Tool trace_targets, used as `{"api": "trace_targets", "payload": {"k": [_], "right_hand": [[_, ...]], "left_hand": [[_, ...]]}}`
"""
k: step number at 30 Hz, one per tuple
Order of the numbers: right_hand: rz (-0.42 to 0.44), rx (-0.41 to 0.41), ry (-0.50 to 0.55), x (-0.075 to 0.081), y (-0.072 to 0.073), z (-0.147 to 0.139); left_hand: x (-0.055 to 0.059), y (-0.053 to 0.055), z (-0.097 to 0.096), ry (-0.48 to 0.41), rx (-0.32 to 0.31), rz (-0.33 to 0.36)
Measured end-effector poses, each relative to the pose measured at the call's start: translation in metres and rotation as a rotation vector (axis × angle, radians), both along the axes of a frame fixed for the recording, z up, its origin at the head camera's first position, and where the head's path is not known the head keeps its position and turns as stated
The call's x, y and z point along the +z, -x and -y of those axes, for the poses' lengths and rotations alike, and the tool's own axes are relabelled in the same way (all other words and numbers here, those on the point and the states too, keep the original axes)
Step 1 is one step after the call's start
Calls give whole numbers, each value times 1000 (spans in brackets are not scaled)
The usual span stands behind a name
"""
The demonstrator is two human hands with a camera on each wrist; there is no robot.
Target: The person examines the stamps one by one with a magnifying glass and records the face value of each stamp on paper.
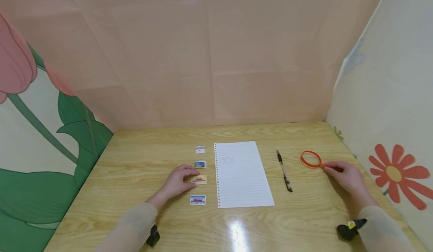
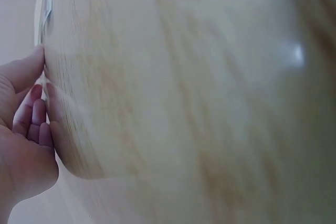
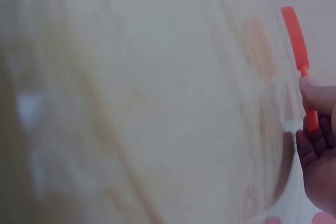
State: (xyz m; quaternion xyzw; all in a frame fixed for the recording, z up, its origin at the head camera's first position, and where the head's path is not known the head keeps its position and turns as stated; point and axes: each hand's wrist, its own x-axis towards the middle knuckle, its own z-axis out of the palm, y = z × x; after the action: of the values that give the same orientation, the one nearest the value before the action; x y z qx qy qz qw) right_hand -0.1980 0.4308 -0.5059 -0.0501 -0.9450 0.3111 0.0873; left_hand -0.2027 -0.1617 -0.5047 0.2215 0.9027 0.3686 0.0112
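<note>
Several small picture stamps lie in a column left of the sheet of paper. At the yellowish stamp [image 1: 201, 180] my left hand [image 1: 176, 180] rests with thumb and forefinger apart, near its upper and lower edges; contact with it is hard to make out. The left wrist view shows the left hand [image 2: 26, 114] low against the tabletop, its stamp out of sight. With thumb and fingers my right hand [image 1: 346, 177] pinches the handle of a red-rimmed magnifying glass [image 1: 319, 165]. In the right wrist view the magnifying glass [image 3: 297, 40] appears edge-on, above the tabletop.
A lined sheet of paper [image 1: 241, 177] with faint writing lies mid-table. To its right is a black-gripped pen [image 1: 284, 171]. Other stamps are a pale one [image 1: 200, 150], a blue-green one [image 1: 200, 164] and a red-building one [image 1: 197, 199]. Patterned cloth walls border the wooden table [image 1: 135, 150].
</note>
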Motion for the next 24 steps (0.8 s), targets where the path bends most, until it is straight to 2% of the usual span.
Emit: {"api": "trace_targets", "payload": {"k": [4,8,17,24], "right_hand": [[-20,18,41,8,-3,9],[-69,82,94,18,-4,26],[-210,237,39,31,0,68],[-229,350,64,33,3,115]], "left_hand": [[0,0,0,2,-5,-2],[1,0,0,3,-5,2],[1,0,-1,15,-2,-12],[2,-1,0,-1,-9,-6]]}}
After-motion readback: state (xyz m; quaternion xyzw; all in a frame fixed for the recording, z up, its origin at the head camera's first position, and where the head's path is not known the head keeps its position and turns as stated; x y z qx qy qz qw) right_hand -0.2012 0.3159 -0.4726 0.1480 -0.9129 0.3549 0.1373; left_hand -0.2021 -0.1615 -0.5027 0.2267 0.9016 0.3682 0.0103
